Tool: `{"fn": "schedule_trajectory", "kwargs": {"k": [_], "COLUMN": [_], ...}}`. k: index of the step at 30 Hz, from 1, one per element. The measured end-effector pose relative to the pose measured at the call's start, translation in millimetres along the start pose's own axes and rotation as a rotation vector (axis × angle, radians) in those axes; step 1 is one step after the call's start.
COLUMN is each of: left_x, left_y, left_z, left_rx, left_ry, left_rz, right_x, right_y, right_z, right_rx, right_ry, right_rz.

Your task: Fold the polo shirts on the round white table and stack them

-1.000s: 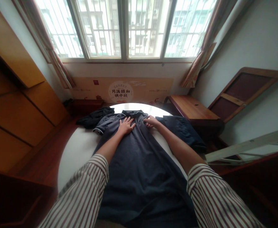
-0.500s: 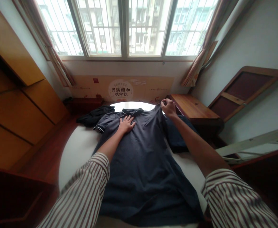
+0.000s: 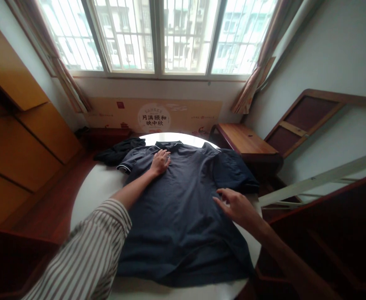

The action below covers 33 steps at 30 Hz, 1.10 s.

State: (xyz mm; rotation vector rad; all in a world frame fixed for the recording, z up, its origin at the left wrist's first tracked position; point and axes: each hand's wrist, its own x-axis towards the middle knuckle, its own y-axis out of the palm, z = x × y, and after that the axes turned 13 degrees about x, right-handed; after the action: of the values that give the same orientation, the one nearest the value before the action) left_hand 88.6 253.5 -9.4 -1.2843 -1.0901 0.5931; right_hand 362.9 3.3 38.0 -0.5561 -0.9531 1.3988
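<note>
A dark navy polo shirt [image 3: 179, 212] with white-edged collar and sleeves lies spread over a round white table [image 3: 87, 196], its collar toward the window. My left hand [image 3: 161, 161] rests flat on the shirt's chest just below the collar, fingers stretched out. Over the shirt's right side edge is my right hand [image 3: 234, 204], its thumb and index finger apart with nothing between them. Whether its fingertips touch the cloth I cannot tell. Beside the shirt's right sleeve lies a folded dark blue garment [image 3: 236, 171].
A crumpled black garment [image 3: 120, 151] lies at the table's far left edge. Behind on the right stands a wooden cabinet [image 3: 245, 139], with a wooden chair frame [image 3: 304, 116] near the wall. Orange cupboards [image 3: 45, 137] line the left side.
My right hand has let go of the shirt's right shoulder and moved down toward me along its side. The right sleeve now lies down. My left hand stays on the chest.
</note>
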Motion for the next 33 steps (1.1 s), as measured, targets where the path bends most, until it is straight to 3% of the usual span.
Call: {"fn": "schedule_trajectory", "kwargs": {"k": [2,5,9,11,14,19,22,25,29,33], "left_x": [-27,-96,-204,-245,-284,-316,-322,-303,-227,-128], "left_y": [-13.5,-42.9,-91.9,-112.1,-126.5,-119.0,-118.8,-124.8,-117.2,-75.9], "left_z": [-3,-7,-8,-6,2,9,8,9,17,23], "left_rx": [-0.039,-0.125,-0.146,-0.139,-0.134,-0.13,-0.118,-0.102,-0.034,-0.087], "left_ry": [0.105,0.304,0.418,0.442,0.438,0.37,0.388,0.428,0.404,0.23], "left_rz": [-0.052,-0.014,0.184,0.261,0.309,0.3,0.278,0.304,0.156,-0.016], "right_x": [-40,-91,-133,-142,-143,-138,-127,-93,7,128], "right_y": [10,25,38,38,30,5,-12,-28,-31,1], "right_z": [-3,-11,-12,-7,-3,-3,-5,-3,10,23], "right_rx": [-0.02,-0.025,0.071,0.131,0.176,0.177,0.165,0.169,0.2,-0.014], "right_ry": [-0.007,-0.016,-0.024,-0.004,-0.005,-0.004,0.022,0.0,-0.15,-0.177], "right_rz": [-0.025,-0.111,-0.057,-0.021,-0.011,0.147,0.256,0.275,0.199,0.106]}}
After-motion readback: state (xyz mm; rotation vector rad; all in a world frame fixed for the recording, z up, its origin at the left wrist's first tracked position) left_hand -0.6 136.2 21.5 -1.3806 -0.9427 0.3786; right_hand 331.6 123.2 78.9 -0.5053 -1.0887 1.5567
